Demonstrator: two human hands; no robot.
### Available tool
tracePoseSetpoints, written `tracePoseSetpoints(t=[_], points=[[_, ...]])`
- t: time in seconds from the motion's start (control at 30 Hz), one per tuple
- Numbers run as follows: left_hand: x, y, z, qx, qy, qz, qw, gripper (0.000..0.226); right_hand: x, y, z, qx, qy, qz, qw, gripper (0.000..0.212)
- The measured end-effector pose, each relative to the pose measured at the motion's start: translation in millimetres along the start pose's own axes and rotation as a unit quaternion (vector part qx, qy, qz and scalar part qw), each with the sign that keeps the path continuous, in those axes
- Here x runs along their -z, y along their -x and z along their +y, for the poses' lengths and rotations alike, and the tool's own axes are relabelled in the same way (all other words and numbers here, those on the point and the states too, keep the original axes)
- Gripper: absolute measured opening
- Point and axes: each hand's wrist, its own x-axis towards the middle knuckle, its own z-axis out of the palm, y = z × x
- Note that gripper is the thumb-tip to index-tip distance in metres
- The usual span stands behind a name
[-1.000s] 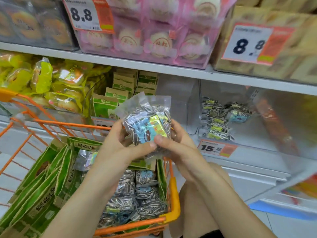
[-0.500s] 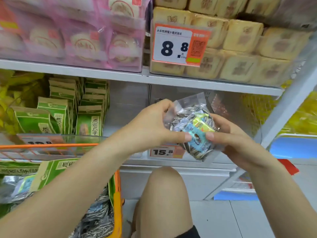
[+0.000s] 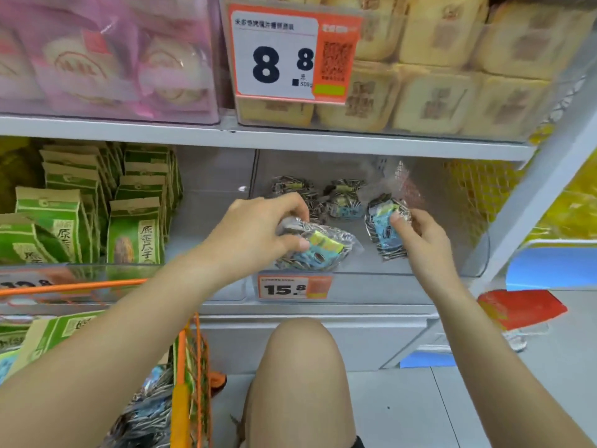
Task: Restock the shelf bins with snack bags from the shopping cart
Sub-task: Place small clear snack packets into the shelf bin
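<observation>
Scanning from nine o'clock: green paper packs (image 3: 64, 221) stand in tidy rows in the neighbouring bin, and below them at seven o'clock the orange shopping cart (image 3: 184, 367) shows more striped snack bags (image 3: 145, 412) waiting their turn. Now the action at centre. The left hand (image 3: 255, 234) pinches a clear sunflower-seed bag (image 3: 315, 247) between thumb and curled fingers, holding it tilted over the front lip of the clear shelf bin (image 3: 478, 253), right above the 15.8 price tag (image 3: 292, 287). Behind it, toward twelve o'clock, two bags (image 3: 323, 197) already lie against the back of that bin. Over at two o'clock, the right hand (image 3: 420, 231) grips a second seed bag (image 3: 386, 231) upright, thumb pressed across its blue label, fingers wrapped behind.

How to do this well, as I read it: carry the left bag over the lip before letting go, because it looks floppy and would likely slide forward off the edge. Set it down label up beside the back pair, rather than heaping it on them. The right bag wants standing or laying near the right wall, leaving the front row free for the rest of the cart. The main risk, I'd say, is seeds shifting inside and tipping a bag over.
</observation>
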Motion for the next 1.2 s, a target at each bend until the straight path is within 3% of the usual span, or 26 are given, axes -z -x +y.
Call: tracePoseSetpoints(t=[0.17,0.4,0.53,0.63,0.7,0.77,0.83,0.9,0.97,1.07,1.2], points=[[-7,-20,-6,-0.053,-0.155,-0.071,0.984,0.022,-7,3,2,0.007,0.121,-0.017,0.992,0.038],[-29,-14,-11,-0.077,-0.254,-0.106,0.958,0.020,-8,-3,4,-0.008,0.121,-0.017,0.993,0.036],[-20,-15,-1,-0.058,-0.379,-0.154,0.911,0.058,-9,-5,6,-0.008,0.129,-0.031,0.991,0.032],[-26,-8,5,-0.045,-0.340,-0.198,0.918,0.061,-9,-7,8,-0.013,0.121,-0.035,0.992,0.031],[-31,-2,1,-0.054,-0.347,-0.163,0.922,0.065,-9,-7,8,-0.013,0.121,-0.041,0.992,0.033],[-39,5,-10,-0.076,-0.347,-0.071,0.932,0.071,-8,-8,9,-0.008,0.135,-0.051,0.990,0.033],[-46,9,-23,-0.087,-0.324,0.020,0.942,0.065,-5,-11,9,-0.012,0.095,-0.060,0.994,0.026],[-54,12,-30,-0.073,-0.306,0.063,0.947,0.057,0,-18,5,-0.034,0.053,-0.071,0.996,0.022],[-62,12,-32,-0.069,-0.300,0.091,0.947,0.052,6,-29,3,-0.011,0.144,-0.086,0.986,0.030],[-68,13,-33,-0.074,-0.294,0.130,0.944,0.050,5,-51,-5,0.019,0.337,-0.137,0.931,0.037],[-72,13,-36,-0.077,-0.295,0.155,0.940,0.049,-15,-83,0,0.027,0.443,-0.203,0.873,0.040]])
